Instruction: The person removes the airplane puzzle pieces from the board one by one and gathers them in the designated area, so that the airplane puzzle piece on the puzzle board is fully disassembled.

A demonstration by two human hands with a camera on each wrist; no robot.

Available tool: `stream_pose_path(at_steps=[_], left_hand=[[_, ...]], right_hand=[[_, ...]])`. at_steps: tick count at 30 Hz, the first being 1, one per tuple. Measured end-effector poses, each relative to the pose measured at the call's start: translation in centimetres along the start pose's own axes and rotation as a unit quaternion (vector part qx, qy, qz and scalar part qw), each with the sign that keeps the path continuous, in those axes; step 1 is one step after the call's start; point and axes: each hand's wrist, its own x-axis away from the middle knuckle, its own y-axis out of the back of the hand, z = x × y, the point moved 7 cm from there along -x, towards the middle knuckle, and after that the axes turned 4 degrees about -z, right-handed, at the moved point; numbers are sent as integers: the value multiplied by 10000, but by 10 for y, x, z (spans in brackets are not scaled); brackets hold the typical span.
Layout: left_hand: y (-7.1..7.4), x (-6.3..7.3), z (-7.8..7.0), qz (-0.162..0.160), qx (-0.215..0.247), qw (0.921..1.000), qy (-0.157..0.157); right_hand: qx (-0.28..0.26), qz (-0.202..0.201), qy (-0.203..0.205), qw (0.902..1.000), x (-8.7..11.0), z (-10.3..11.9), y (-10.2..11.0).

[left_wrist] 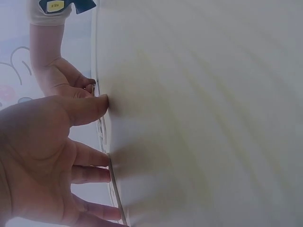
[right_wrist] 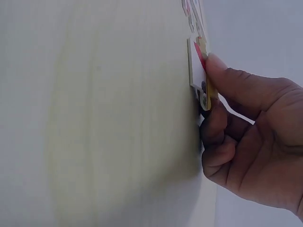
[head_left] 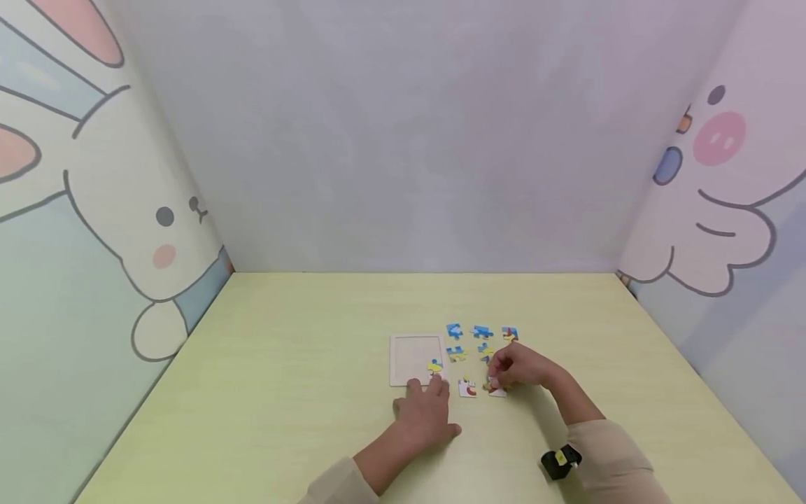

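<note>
My right hand [head_left: 521, 365] pinches a jigsaw puzzle piece [head_left: 497, 393] between thumb and curled fingers, low over the table. In the right wrist view this puzzle piece [right_wrist: 198, 64] shows a white, red and tan face, tilted up at the thumb. My left hand [head_left: 423, 418] spreads its fingers over the front edge of a square wooden puzzle tray [head_left: 393, 360]. One yellow-and-blue piece [head_left: 434, 366] lies in the tray's front right corner, partly covered by the fingertips. Close-up, the left hand [left_wrist: 40, 161] has its fingertips right at the tray edge.
Several loose pieces lie right of the tray, among them a blue one [head_left: 455, 331], a red-and-blue one [head_left: 510, 333] and a white-and-red one [head_left: 467, 388]. A black wrist camera [head_left: 560, 462] sits by the right sleeve. Walls [head_left: 415, 140] border the yellow table [head_left: 283, 364].
</note>
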Motion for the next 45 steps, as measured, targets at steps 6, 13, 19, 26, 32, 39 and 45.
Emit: stream_pose_path(at_steps=[6, 13, 19, 26, 32, 39, 45], left_hand=[[-1, 1, 0, -7, 51, 10000, -3], [0, 1, -2, -86, 12, 9999, -71], [3, 3, -4, -68, -3, 10000, -54], [2, 1, -2, -73, 6, 10000, -22], [-1, -2, 2, -19, 100, 9999, 0], [0, 0, 2, -62, 201, 9998, -17], [4, 2, 2, -165, 232, 9996, -50]], right_hand=[[494, -105, -41, 9987, 1, 2, -2], [794, -219, 93, 9966, 3, 2, 0], [699, -304, 77, 9971, 6, 0, 1], [529, -353, 108, 9979, 5, 2, 3], [501, -376, 118, 9980, 2, 4, 0], [654, -435, 51, 9969, 3, 12, -1], [939, -516, 336, 9937, -1, 22, -1]])
